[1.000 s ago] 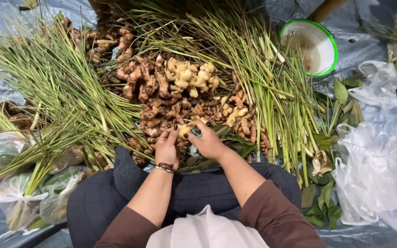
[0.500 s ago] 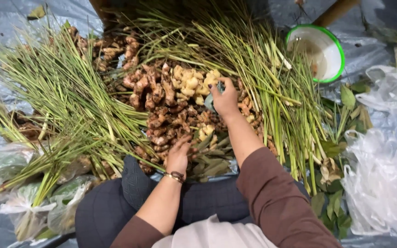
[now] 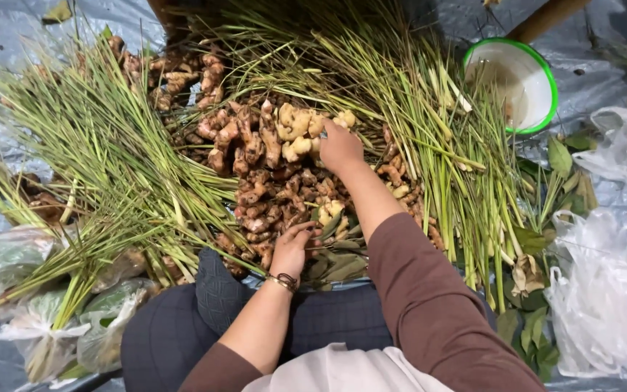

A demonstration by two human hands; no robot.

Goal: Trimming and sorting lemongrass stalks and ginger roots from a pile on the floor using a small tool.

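Far left: bagged greens (image 3: 16,290) and a lemongrass sheaf (image 3: 103,167), stalks running lower left to upper right. Centre: a rhizome heap (image 3: 270,181), long axis near to far, pale washed pieces (image 3: 299,131) at the far end, brown ones nearer, so sorting appears partly done; left hand (image 3: 292,250) rests half-curled on the near edge, its grasp unclear, right hand (image 3: 339,145) reaches to the pale pieces, fingers closed, contents hidden. Right: more lemongrass (image 3: 437,145), bowl (image 3: 542,72), plastic bags (image 3: 604,290).
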